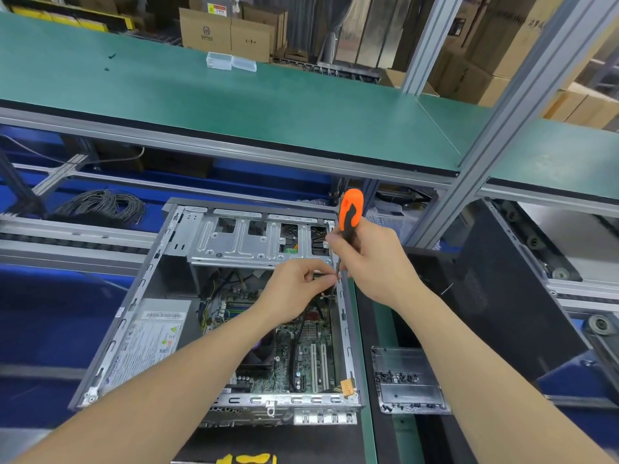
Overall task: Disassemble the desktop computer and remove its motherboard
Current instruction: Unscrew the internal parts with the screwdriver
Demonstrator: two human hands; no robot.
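An open desktop case point(114, 343) lies on its side on the bench, its green motherboard point(311, 356) exposed inside with a power supply point(150, 343) at the left and a metal drive cage point(248, 242) at the far end. My right hand point(371, 262) grips an orange and black screwdriver point(350, 212), shaft pointing down by the case's right wall. My left hand point(294, 289) pinches the screwdriver's shaft near its tip, just below the drive cage. The tip itself is hidden by my fingers.
A clear plastic tray point(410, 380) holding several dark screws lies right of the case. A black side panel point(502, 296) leans at the right. A coil of grey cable point(100, 205) lies at the back left. A green shelf point(234, 105) runs overhead, carrying clear boxes point(231, 61).
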